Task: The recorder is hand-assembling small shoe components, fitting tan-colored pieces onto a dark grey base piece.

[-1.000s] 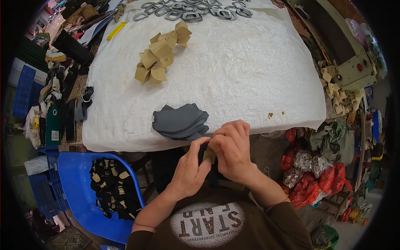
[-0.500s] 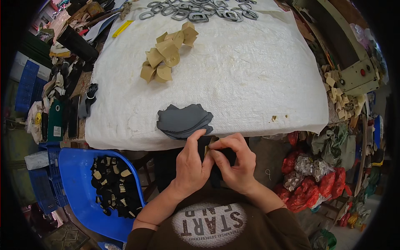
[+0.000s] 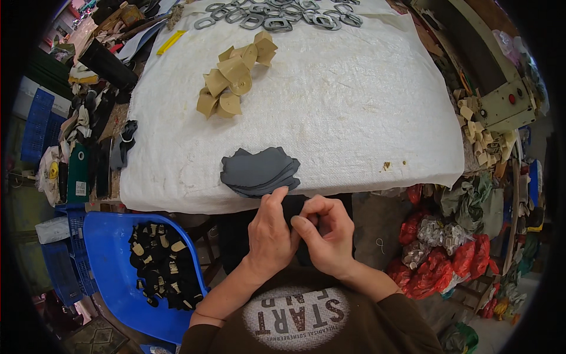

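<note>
Close together at the near edge of the table are my left hand [image 3: 271, 230] and my right hand [image 3: 325, 236]. A small dark piece [image 3: 294, 205] shows between them, mostly hidden by the fingers, and its kind cannot be made out. My left hand is closed against it, its index finger reaching up near the stack. On the other side my right hand is curled, thumb against fingers in a pinch. Just beyond the left fingertips lies a stack of dark grey cut pieces [image 3: 259, 170] with wavy edges.
Beige curved shoe-heel-like pieces [image 3: 234, 74] lie in a cluster on the white sheet [image 3: 365, 118]. Grey oval rings [image 3: 277, 22] are heaped at the far edge. A blue basin [image 3: 106, 259] with black-and-beige pieces stands at lower left. Red bags [image 3: 433, 268] lie at right.
My right hand has curled in more and its thumb has shifted toward my left hand. A beige strip seen between the fingers before is now hidden.
</note>
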Tool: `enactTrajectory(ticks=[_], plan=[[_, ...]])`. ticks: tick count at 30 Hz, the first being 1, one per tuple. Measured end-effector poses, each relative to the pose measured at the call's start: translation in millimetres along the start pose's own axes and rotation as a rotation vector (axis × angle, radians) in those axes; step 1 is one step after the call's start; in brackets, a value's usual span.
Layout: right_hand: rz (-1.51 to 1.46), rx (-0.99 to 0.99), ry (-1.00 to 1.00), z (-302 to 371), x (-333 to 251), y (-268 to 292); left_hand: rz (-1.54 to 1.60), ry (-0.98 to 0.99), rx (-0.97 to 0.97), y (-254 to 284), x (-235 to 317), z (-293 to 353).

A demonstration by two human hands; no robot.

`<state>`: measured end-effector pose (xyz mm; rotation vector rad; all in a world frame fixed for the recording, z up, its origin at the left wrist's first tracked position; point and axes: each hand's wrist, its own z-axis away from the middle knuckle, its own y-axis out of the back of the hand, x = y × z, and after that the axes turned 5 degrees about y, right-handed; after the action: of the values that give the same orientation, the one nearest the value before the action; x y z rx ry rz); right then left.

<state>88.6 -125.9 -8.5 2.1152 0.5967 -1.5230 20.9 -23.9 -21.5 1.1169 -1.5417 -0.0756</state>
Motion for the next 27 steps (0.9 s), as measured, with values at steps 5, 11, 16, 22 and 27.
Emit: enactTrajectory(ticks=[5, 11, 16, 22, 27], plan=[[-0.112, -0.244, 0.343, -17.2, -37.5, 21.0, 0.192, 0.495, -0.252, 21.0, -5.4, -8.4], [0.183, -0.057, 0.349, -20.2, -12.4, 20.5, 0.411, 0.308, -0.278, 21.6, -1.0, -5.9], [0.173, -0.044, 0.278, -14.4, -1.4, 10.2, 0.148, 0.137, -0.128, 7.6, -2.5, -2.5], [-0.072, -0.029, -0.148, -6.1, -0.4, 10.3, -0.098, -0.045, -0.028, 1.8, -1.1, -4.9], [-0.195, 0.026, -0.212, -1.9, -10.8, 13.5, 0.081, 0.025, -0.150, 6.8, 7.3, -3.9]])
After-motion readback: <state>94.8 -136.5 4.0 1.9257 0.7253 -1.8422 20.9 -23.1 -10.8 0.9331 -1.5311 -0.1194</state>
